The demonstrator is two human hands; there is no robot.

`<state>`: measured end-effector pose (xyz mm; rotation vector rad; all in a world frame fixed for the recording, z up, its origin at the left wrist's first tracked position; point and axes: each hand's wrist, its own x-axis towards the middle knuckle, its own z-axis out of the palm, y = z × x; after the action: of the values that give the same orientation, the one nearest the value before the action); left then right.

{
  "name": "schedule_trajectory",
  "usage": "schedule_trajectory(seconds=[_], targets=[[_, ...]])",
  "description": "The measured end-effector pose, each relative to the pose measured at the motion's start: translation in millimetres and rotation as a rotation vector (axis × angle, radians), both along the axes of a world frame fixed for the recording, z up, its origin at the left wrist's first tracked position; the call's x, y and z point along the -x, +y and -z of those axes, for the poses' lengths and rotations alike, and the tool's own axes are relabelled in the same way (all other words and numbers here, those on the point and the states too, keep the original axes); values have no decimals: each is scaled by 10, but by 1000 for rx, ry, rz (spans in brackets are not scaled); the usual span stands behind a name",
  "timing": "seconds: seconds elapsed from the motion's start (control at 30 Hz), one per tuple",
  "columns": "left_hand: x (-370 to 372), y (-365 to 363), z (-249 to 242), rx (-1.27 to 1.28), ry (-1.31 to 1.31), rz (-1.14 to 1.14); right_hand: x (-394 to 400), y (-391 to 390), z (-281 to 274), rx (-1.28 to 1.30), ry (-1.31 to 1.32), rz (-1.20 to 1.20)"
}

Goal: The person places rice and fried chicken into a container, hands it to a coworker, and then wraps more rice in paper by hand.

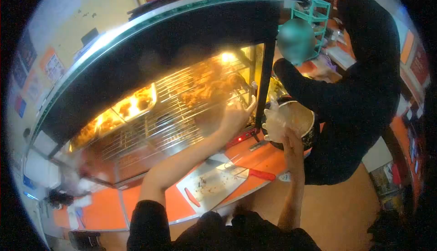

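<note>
My left hand (237,114), bare and slightly blurred, reaches up at the right end of a lit glass food warmer (263,78), with its fingers apart and nothing visible in them. Fried pieces of food (209,89) lie on the wire rack (168,100) behind it. A loose clear plastic glove covers my right hand (276,122). Its fingers point up and left, spread, beside a dark pot (314,128) with a pale inside. Whether that hand touches the pot's rim cannot be made out.
A cutting board (211,185) with crumbs and a red-handled knife (261,174) lies on the orange counter (175,203). Close on the right stands a person in dark clothes (346,114), one arm over the pot. A lit food tray (132,107) sits in the warmer; a green shelf rack (318,12) stands behind.
</note>
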<state>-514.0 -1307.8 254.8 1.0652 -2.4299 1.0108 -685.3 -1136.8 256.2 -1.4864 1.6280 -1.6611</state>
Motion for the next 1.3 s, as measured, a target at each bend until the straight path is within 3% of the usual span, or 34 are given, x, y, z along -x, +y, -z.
schedule_trajectory(seconds=[0.2,0.33,0.43,0.57,0.63,0.77,0.97,1.03,1.1,1.23,1.3], targets=[[85,-20,-90,97,-95,7,18,-30,-140,24,128,-29],[64,152,-142,-71,-51,-100,-33,-101,-232,84,118,-26],[-79,171,-153,-43,-62,-14,-37,-239,-196,125,69,-48],[-308,192,-12,-16,197,206,-171,-601,-187,191,-14,-54],[-430,254,29,-98,232,154,-249,-831,-178,235,7,14],[-558,325,54,-207,450,188,-522,-1100,-165,246,-221,143],[-233,169,203,-75,455,205,-741,-1388,17,354,-54,293],[-86,71,296,-188,474,263,-746,-1383,45,281,-4,318],[98,-11,325,-16,557,351,-684,-1526,217,403,-17,288],[214,188,127,-396,564,411,-602,-1618,367,471,-56,251],[248,190,199,-417,646,441,-613,-1595,349,473,-13,244]])
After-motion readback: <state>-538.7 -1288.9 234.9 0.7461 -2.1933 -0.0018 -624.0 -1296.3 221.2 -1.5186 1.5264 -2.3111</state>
